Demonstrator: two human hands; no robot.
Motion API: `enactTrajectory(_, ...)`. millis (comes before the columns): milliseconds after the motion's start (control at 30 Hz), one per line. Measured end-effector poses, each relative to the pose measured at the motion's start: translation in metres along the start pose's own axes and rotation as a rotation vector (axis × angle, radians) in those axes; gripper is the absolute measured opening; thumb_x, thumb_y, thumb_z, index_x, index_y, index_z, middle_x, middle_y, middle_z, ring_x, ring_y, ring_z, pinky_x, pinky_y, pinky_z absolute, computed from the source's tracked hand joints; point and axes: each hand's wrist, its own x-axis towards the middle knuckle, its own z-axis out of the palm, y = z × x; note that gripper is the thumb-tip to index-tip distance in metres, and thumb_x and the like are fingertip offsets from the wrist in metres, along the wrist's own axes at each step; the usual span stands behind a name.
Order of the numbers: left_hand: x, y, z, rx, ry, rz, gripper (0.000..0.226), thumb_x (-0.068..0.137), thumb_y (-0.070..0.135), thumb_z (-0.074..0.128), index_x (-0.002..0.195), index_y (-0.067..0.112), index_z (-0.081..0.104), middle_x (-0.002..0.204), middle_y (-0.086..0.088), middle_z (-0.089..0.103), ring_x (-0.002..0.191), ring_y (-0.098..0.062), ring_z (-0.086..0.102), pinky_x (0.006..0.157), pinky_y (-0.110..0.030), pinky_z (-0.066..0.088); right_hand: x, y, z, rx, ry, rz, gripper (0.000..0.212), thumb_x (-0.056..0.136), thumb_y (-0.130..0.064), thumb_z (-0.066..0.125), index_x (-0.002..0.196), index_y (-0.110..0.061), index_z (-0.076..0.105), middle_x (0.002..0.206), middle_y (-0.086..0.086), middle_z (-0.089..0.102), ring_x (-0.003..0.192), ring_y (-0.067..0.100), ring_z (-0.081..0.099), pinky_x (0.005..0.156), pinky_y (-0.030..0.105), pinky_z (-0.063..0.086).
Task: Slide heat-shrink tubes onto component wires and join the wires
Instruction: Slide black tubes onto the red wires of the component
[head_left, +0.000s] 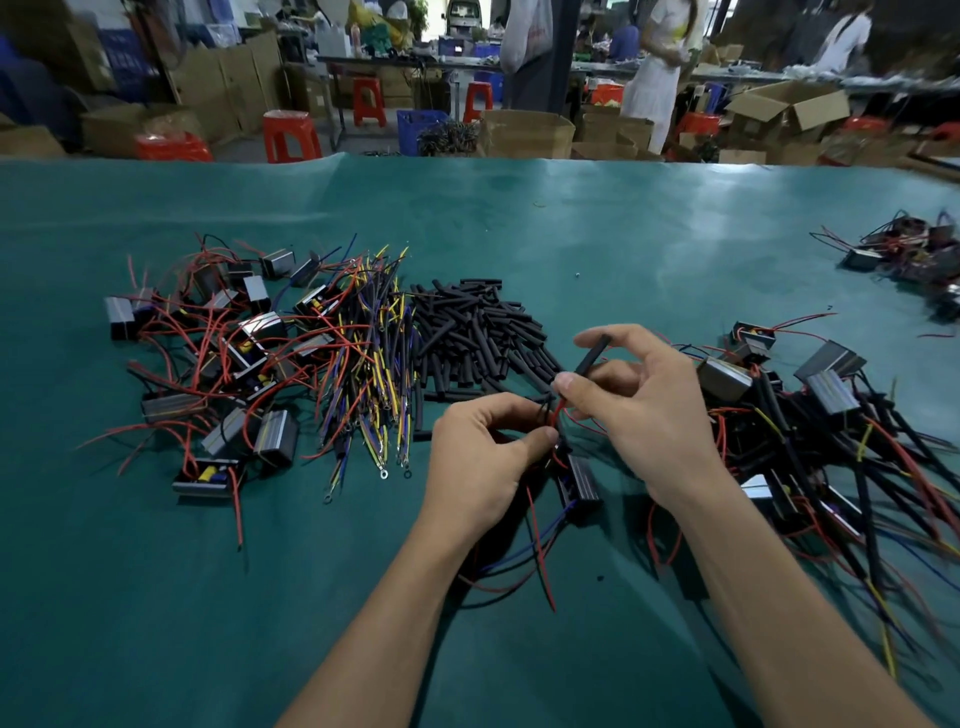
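The black heat-shrink tube (592, 356) is held above the worktop (623, 234), tilted, its lower end at the tip of a red wire (557, 411). The right hand (641, 400) pinches the tube between thumb and fingers. The left hand (485, 449) grips the wires just above a small black component (579, 480), fingers curled round them; red and blue leads trail toward the person. Behind the hands lies a pile of loose tubes (478, 332). Left of it lie a wire bundle (369, 353) and unprocessed components (218, 358). A heap of sleeved components (810, 415) lies to the right
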Motion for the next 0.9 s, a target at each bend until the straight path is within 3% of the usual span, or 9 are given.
enactTrajectory(100, 0.001, -0.001, 0.001, 0.029, 0.020, -0.001, 0.019, 0.077, 0.006, 0.080, 0.081, 0.024, 0.078, 0.077, 0.000, 0.077, 0.072, -0.018, 0.073, 0.078, -0.043, 0.062, 0.001, 0.002, -0.006, -0.066, -0.052, 0.004, 0.023, 0.084, -0.010, 0.083, 0.098, -0.020, 0.067, 0.069, 0.009, 0.074, 0.065, 0.030, 0.068, 0.078, 0.058, 0.059)
enactTrajectory(300, 0.001, 0.000, 0.001, 0.086, 0.019, 0.037, 0.016, 0.077, 0.008, 0.082, 0.079, 0.023, 0.076, 0.073, 0.002, 0.075, 0.067, -0.011, 0.066, 0.074, -0.041, 0.059, 0.001, 0.000, -0.011, 0.129, -0.146, 0.142, 0.012, 0.088, -0.001, 0.076, 0.090, -0.009, 0.067, 0.079, 0.016, 0.077, 0.064, 0.018, 0.069, 0.065, 0.027, 0.058)
enactTrajectory(467, 0.000, 0.003, 0.000, 0.129, 0.022, 0.045, 0.014, 0.077, 0.008, 0.082, 0.075, 0.019, 0.074, 0.073, 0.000, 0.074, 0.068, -0.013, 0.066, 0.077, -0.045, 0.059, 0.001, -0.001, -0.012, 0.274, -0.151, 0.231, 0.011, 0.091, 0.003, 0.070, 0.087, -0.007, 0.068, 0.082, 0.017, 0.077, 0.064, 0.018, 0.070, 0.064, 0.025, 0.059)
enactTrajectory(700, -0.001, 0.005, 0.000, 0.142, -0.015, 0.047, 0.009, 0.070, 0.022, 0.076, 0.076, 0.021, 0.069, 0.075, 0.001, 0.073, 0.079, -0.026, 0.071, 0.078, -0.052, 0.058, 0.002, 0.003, -0.013, -0.095, -0.191, 0.096, 0.011, 0.085, -0.005, 0.080, 0.085, -0.012, 0.071, 0.071, 0.010, 0.076, 0.061, 0.018, 0.068, 0.069, 0.036, 0.059)
enactTrajectory(900, 0.000, 0.002, -0.001, 0.137, -0.002, 0.043, 0.013, 0.067, 0.020, 0.077, 0.073, 0.019, 0.066, 0.073, 0.003, 0.072, 0.073, -0.022, 0.069, 0.076, -0.048, 0.059, 0.002, 0.006, -0.008, -0.240, -0.303, 0.091, 0.011, 0.082, -0.010, 0.082, 0.079, -0.017, 0.074, 0.066, -0.001, 0.075, 0.055, 0.004, 0.063, 0.064, 0.026, 0.048)
